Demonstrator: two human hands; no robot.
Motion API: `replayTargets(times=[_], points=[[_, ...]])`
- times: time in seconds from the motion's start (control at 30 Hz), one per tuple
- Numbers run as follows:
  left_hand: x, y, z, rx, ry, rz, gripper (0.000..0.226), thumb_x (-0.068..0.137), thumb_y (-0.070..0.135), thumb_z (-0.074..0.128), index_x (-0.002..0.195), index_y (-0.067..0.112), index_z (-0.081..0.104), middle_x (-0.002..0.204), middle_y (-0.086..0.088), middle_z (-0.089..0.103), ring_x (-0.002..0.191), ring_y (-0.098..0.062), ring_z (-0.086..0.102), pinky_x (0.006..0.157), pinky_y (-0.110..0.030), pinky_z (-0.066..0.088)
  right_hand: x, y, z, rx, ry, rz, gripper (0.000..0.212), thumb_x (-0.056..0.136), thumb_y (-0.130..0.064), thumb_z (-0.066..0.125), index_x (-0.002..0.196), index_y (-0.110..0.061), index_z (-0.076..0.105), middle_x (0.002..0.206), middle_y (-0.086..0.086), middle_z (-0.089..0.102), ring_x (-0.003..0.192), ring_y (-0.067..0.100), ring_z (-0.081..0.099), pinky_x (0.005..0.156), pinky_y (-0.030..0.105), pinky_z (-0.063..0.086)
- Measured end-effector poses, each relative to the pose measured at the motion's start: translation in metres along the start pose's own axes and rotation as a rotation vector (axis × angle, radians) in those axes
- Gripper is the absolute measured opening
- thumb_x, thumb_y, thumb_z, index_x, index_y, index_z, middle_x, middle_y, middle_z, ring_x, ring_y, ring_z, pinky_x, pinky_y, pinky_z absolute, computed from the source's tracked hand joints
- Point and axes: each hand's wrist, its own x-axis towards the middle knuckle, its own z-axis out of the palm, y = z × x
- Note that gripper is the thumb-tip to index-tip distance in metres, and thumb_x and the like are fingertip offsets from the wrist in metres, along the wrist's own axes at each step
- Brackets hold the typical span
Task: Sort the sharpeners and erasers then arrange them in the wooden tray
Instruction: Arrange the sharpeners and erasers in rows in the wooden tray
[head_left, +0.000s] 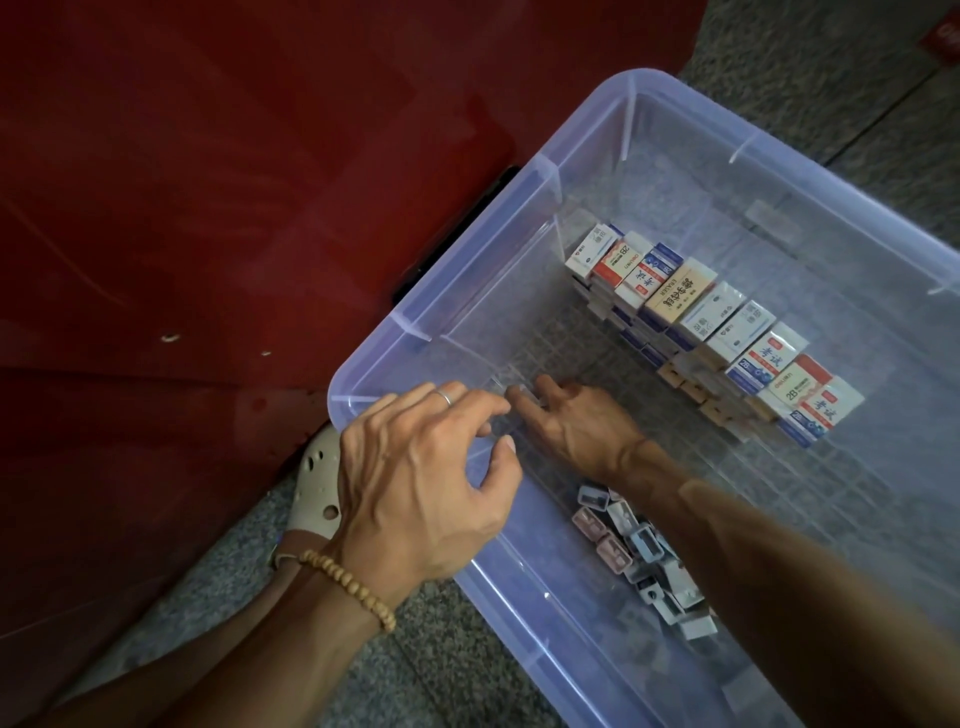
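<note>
- Reaching into the clear plastic bin on the floor with both hands; no wooden tray is in view, so where the things end up can't be told from here.
- Left hand hovers over the bin's near corner, fingers curled, thumb and forefinger close together; looks like it holds nothing, though a small clear piece there is too blurred to be sure.
- Right hand is low inside the bin, fingers reaching toward that same corner, fingertips pinching or touching something small; can't tell what.
- Erasers sit in a stacked row along the far side of the bin, wrappers up, well apart from the hands.
- Sharpeners lie in a loose heap near the front wall, partly under the right forearm.
- Advice for this step: take one kind at a time, pinch each piece by its short sides, keep the forearm lifted off the heap so it doesn't scatter.
- Risk: the eraser stack looks tippy; pull from the top, not the middle.
</note>
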Motion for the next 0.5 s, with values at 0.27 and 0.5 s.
replayTargets(times=[0.27, 0.5], points=[[0.0, 0.0, 0.001, 0.012, 0.017, 0.0, 0.024, 0.077, 0.036, 0.055, 0.09, 0.025, 0.07, 0.074, 0.012, 0.062, 0.068, -0.015, 0.061, 0.064, -0.036, 0.05, -0.003, -0.009, -0.007, 0.217, -0.121, 0.26, 0.057, 0.083, -0.01, 0.073, 0.134, -0.013, 0.046, 0.1, 0.021, 0.057, 0.057, 0.045, 0.063, 0.044, 0.043, 0.05], [0.0, -0.001, 0.002, 0.015, 0.025, -0.003, 0.024, 0.077, 0.037, 0.053, 0.09, 0.025, 0.07, 0.073, 0.011, 0.062, 0.068, -0.016, 0.061, 0.063, -0.036, 0.049, 0.016, -0.019, -0.032, 0.474, -0.059, 0.676, 0.032, 0.091, -0.016, 0.061, 0.123, -0.013, 0.061, 0.105, 0.021, 0.058, 0.086, 0.044, 0.064, 0.068, 0.038, 0.049]])
